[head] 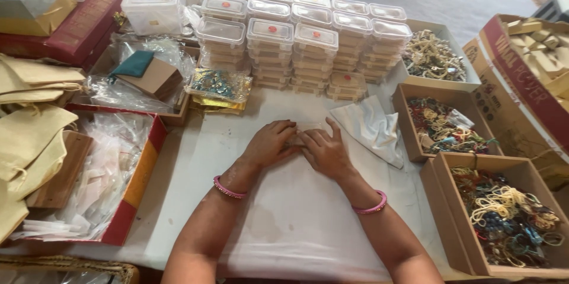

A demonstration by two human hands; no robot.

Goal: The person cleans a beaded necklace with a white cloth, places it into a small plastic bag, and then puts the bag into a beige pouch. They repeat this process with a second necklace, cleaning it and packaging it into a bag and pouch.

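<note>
Both hands [299,144] flat atop clear pouch [308,128].

stacked clear lidded boxes [308,47], orange-dotted

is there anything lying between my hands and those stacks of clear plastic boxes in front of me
Nothing visible does. Both hands, left and right, rest flat on the white table cover; only bare cover lies up to the stacked boxes. The white cloth lies off to the right.
</note>
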